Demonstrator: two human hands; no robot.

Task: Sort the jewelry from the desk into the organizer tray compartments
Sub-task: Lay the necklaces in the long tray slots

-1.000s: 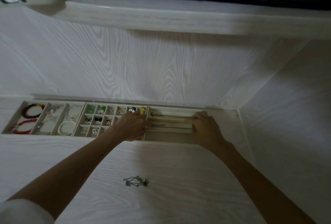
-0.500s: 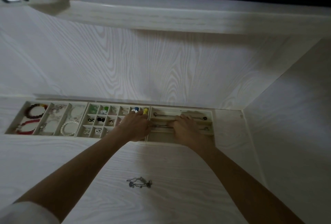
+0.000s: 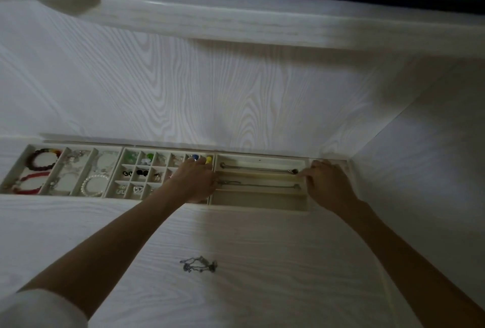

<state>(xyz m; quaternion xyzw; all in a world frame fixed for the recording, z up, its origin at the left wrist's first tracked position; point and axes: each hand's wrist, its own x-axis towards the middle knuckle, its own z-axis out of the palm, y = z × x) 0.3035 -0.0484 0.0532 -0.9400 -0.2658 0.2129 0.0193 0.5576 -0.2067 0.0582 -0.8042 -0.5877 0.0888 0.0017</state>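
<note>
Organizer tray (image 3: 259, 207): we see a long cream tray set along the back of the desk, against the white wood-grain wall, split into three sections.
Left section: we count a dark bead bracelet (image 3: 43, 159), a red bracelet (image 3: 32, 183) nearer us and a pearl bracelet (image 3: 95, 185) toward the tray's middle.
Middle section: a grid of small cells; we make out green, blue and yellow pieces along the far row and dark studs (image 3: 142, 172) one row nearer. The smaller items are too blurred for us to name.
Right section: three long slots. We see one chain (image 3: 258, 168) stretched along the far slot and a second chain (image 3: 258, 185) along the middle slot.
Left hand (image 3: 193, 183): our left hand lies over the divide between the grid and the long slots, fingers curled at the left end of the second chain; we cannot tell if it pinches the chain.
Right hand (image 3: 329, 183): it sits at the tray's right end, fingertips bunched by the chains' right ends; whether it holds anything we cannot tell.
Loose necklace (image 3: 198, 264): a tangled silver chain lies on the desk (image 3: 262, 262), well in front of the tray, between our forearms.
</note>
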